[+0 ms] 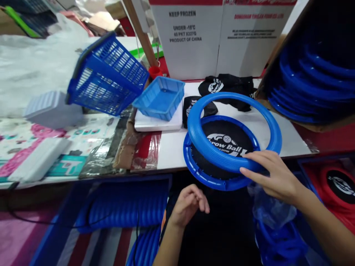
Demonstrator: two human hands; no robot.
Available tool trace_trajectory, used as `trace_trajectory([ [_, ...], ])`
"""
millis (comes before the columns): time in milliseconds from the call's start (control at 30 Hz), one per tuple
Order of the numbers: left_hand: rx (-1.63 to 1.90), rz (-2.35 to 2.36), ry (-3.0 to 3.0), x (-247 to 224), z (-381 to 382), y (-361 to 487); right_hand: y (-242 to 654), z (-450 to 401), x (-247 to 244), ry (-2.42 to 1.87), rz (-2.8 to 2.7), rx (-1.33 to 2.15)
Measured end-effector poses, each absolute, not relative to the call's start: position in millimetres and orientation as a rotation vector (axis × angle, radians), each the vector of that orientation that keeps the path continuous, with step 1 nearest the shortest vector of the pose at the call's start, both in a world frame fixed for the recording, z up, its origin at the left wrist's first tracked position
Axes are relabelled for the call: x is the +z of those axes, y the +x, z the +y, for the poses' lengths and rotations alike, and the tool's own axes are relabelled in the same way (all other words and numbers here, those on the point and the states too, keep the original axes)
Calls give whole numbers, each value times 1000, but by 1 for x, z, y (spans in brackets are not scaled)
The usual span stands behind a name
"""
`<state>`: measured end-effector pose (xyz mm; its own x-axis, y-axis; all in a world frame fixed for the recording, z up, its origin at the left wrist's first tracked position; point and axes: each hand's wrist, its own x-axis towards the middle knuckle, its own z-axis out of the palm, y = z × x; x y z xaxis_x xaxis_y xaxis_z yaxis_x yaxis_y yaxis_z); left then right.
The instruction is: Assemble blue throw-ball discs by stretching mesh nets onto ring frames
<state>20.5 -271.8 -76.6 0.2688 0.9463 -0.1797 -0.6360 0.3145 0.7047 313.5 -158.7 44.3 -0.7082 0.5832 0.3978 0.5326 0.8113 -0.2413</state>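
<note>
My right hand [269, 175] grips a plain blue plastic ring [200, 135] by its near right edge, thumb below and fingers on top. Tilted, the ring sits over a second blue ring [191, 162] fitted with a black mesh that carries white "Throw Ball" print [226, 143]. That meshed ring lies at the table's front edge and juts slightly past it. My left hand [190, 205] is held in front of the table edge, fingers loosely bent and apart, touching nothing. Black printed mesh pieces [233, 87] lie behind the rings, with another folded black piece [190, 105] left of them.
A light blue tray [163, 98] and a blue basket [108, 74] stand left. At right, a carton holds stacked blue rings [310, 81]. White cartons [191, 44] stand behind. Below are more blue rings [124, 207] and a crate with red rings [330, 199].
</note>
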Motion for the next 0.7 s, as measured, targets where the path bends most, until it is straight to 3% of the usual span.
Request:
trace_trajectory([
  [100, 1075, 826, 447, -99, -282, 57, 315, -149, 39, -750, -2541, 215],
  [200, 1124, 803, 482, -90, -272, 89, 313, -145, 37, -680, -2555, 299],
  [500, 1592, 576, 572, 25, -230, 125, 314, -145, 103, -604, -2326, 309],
  [700, 1739, 498, 493, 55, -236, 131, 311, -153, 145, -552, -2258, 518],
])
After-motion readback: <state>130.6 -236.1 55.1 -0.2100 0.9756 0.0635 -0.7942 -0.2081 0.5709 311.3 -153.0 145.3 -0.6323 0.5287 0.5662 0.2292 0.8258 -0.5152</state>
